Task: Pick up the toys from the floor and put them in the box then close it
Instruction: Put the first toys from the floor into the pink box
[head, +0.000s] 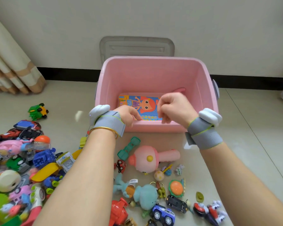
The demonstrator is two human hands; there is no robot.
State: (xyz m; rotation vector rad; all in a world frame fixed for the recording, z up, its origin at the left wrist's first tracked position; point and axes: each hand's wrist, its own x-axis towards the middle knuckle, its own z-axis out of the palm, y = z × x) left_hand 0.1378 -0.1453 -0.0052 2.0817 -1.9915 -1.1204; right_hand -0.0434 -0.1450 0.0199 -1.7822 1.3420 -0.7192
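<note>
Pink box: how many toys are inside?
2. A colourful picture board lies flat on the bottom; a pink toy sits at its far right. The left hand and right hand may hide more.

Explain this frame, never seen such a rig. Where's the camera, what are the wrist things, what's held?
There is no robot here. These are a person's two bare hands, filmed by one wide-angle camera worn on the head and looking down. Each wrist wears a grey band with a white pod; its purpose isn't shown. The left hand and right hand are over the near edge of an open pink box on the floor. A picture card lies inside. The grey lid leans on the wall behind. Toys lie around: a pink pig toy, a teal plush, a blue car and a pile at left. The left hand seems to hold nothing. The right hand is curled and blurred, so I cannot tell.
</note>
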